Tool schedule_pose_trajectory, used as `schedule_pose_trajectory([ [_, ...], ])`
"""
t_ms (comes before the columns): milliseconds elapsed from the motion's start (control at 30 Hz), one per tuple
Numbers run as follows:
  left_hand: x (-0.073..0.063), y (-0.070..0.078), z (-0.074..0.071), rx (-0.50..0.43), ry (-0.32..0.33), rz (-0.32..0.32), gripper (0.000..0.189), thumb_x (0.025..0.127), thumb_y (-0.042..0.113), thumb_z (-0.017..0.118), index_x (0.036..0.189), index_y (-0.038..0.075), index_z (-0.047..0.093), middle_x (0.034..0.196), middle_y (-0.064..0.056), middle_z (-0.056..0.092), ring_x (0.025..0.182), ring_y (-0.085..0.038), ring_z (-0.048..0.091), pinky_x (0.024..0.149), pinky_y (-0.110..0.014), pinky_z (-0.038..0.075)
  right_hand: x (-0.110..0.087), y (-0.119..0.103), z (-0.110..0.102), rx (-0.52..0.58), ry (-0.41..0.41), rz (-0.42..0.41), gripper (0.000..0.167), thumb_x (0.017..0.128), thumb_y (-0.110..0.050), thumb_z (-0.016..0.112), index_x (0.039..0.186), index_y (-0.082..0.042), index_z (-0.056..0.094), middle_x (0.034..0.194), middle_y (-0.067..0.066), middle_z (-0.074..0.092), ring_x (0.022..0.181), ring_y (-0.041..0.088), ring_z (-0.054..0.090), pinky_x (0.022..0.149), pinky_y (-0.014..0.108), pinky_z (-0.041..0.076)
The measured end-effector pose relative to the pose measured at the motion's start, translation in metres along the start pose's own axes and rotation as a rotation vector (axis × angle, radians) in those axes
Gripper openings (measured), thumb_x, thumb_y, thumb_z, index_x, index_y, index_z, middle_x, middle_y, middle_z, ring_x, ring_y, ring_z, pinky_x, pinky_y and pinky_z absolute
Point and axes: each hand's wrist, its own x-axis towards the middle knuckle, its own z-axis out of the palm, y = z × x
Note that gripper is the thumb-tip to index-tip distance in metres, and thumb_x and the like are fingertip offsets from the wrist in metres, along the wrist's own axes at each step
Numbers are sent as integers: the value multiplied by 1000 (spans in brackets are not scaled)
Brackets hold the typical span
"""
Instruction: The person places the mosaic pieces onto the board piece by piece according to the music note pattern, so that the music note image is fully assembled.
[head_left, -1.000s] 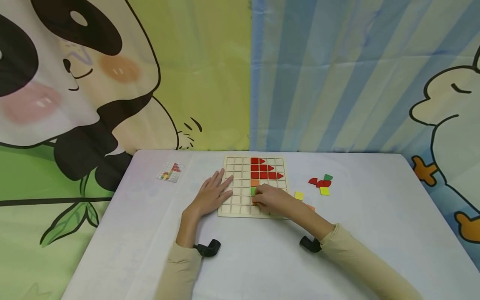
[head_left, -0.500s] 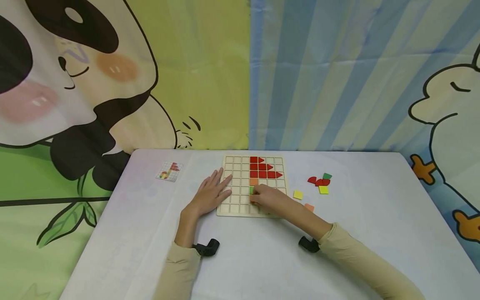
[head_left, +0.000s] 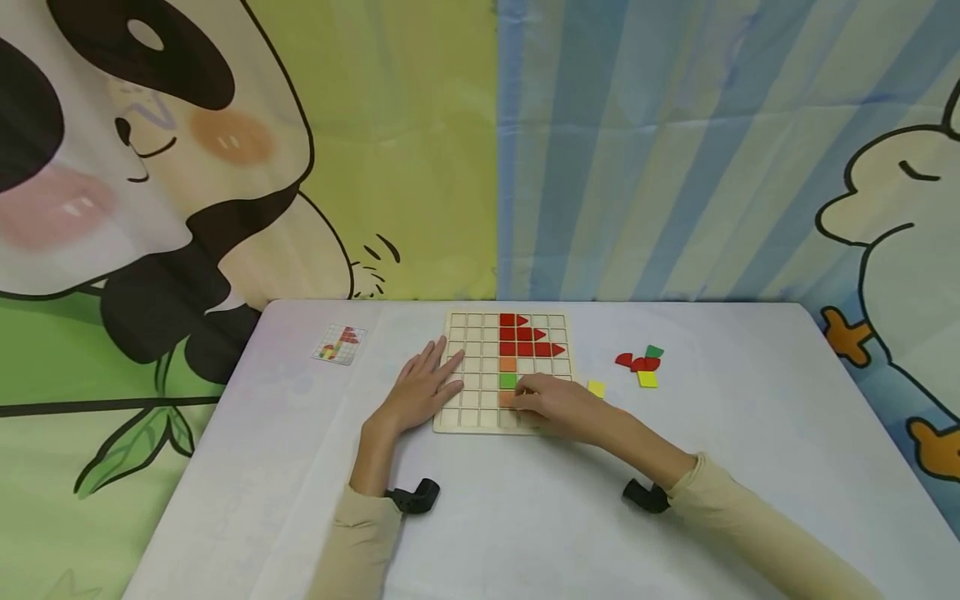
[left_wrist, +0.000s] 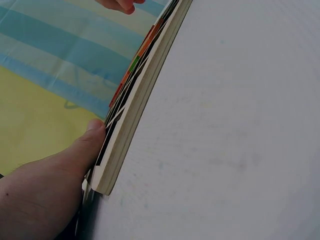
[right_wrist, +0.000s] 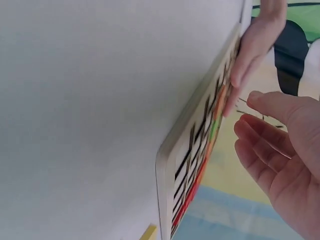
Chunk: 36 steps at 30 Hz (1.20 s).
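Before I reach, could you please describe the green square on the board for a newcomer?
On the white table, find the wooden grid board. Below its three red rows, the green square sits between an upper orange square and a lower orange square. It is the only green piece visible on the board.

Your board (head_left: 476,402) lies on the bench (head_left: 510,525), the card (head_left: 340,344) just past its nine o'clock, the loose pieces (head_left: 651,364) at three, one tile (head_left: 596,388) between. Your left hand (head_left: 422,390) rests on its nine o'clock edge; your right hand (head_left: 562,405) is over four.
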Motion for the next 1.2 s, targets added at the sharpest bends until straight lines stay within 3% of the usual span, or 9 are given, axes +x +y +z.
schedule_pose_trajectory([
  [267, 0, 0, 0, -1, -5, 1, 64, 109, 48, 44, 166, 24, 25, 176, -8, 0, 163, -30, -1, 130, -54, 5, -27, 3, -16, 10, -23, 45, 24, 89, -9, 81, 112, -7, 78, 111, 8, 72, 101, 22, 68, 81, 29, 61],
  [500, 1, -1, 0, -7, 4, 1, 64, 109, 48, 44, 166, 24, 25, 176, -7, 1, 163, -30, -1, 130, -54, 4, -58, 4, -34, 9, -62, 158, 29, 87, -10, 84, 115, -8, 79, 111, 5, 72, 97, 20, 68, 78, 28, 61],
  [733, -2, -1, 0, -3, 13, 10, 63, 109, 46, 46, 165, 22, 27, 176, -10, 3, 163, -31, 1, 130, -55, 6, -90, 9, -47, -23, -55, 183, 30, 82, -8, 87, 111, -7, 79, 107, 4, 72, 90, 17, 69, 75, 27, 62],
  [1067, -4, 0, 0, -11, 9, 13, 64, 109, 44, 47, 165, 19, 28, 175, -12, 4, 163, -34, 2, 130, -57, 6, -115, 17, -58, -73, -3, 245, 27, 81, -11, 88, 107, -11, 80, 101, 0, 71, 84, 15, 69, 69, 27, 60],
  [1200, -3, 1, 0, -1, 20, 8, 64, 109, 45, 47, 165, 20, 28, 175, -12, 4, 163, -33, 1, 130, -56, 6, -120, 19, -64, -59, -36, 311, 29, 82, -10, 87, 111, -10, 79, 106, 1, 72, 89, 18, 70, 72, 31, 62],
])
